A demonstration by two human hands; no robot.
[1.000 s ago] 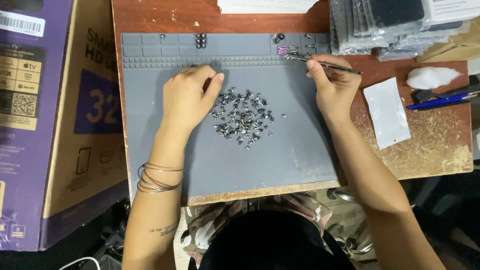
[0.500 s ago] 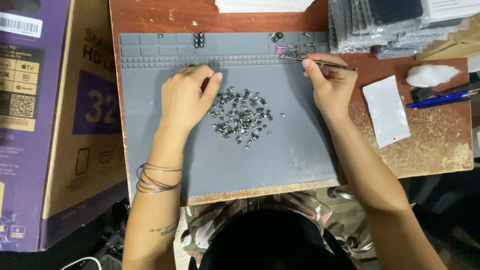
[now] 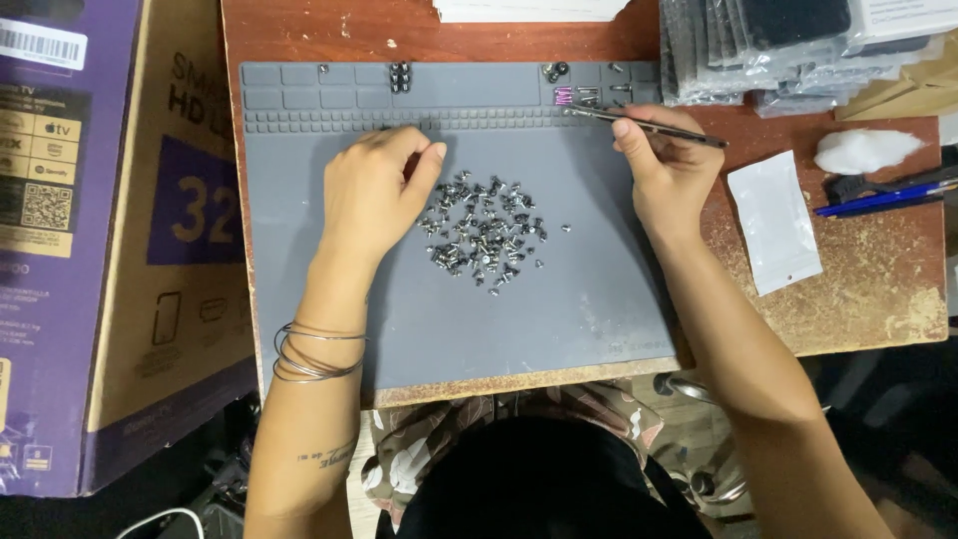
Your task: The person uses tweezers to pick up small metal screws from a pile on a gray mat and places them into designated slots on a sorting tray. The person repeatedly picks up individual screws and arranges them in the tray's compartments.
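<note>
Tweezers (image 3: 649,127) are pinched in the right hand (image 3: 667,170), fingers closed round the shaft, and are held flat at the top right of the grey mat (image 3: 559,319). Their tips are pointed left, into the small compartments along the mat's top edge, just beside a pink part (image 3: 563,96) lying there. The screws (image 3: 484,232) are heaped at the mat's centre, well apart from the tweezer tips and below them. The left hand (image 3: 374,190) is laid palm down on the mat, fingers loosely curled, nothing seen gripped; its fingertips are set just beside the heap's left edge.

Against the frames a second ago, little is changed: the tweezers are kept at the same top-right compartments, the left hand is kept beside the heap, and the heap is seen in the same spread.

In the mat's top row, a few dark screws are held in a middle compartment (image 3: 400,76), and more small parts are held in the compartments at the right (image 3: 555,71). Right of the mat, a white pouch (image 3: 775,220) is laid on the wooden table (image 3: 878,289), with a blue pen (image 3: 878,198) beyond it. Left of the mat, a purple carton (image 3: 110,240) is stood.
</note>
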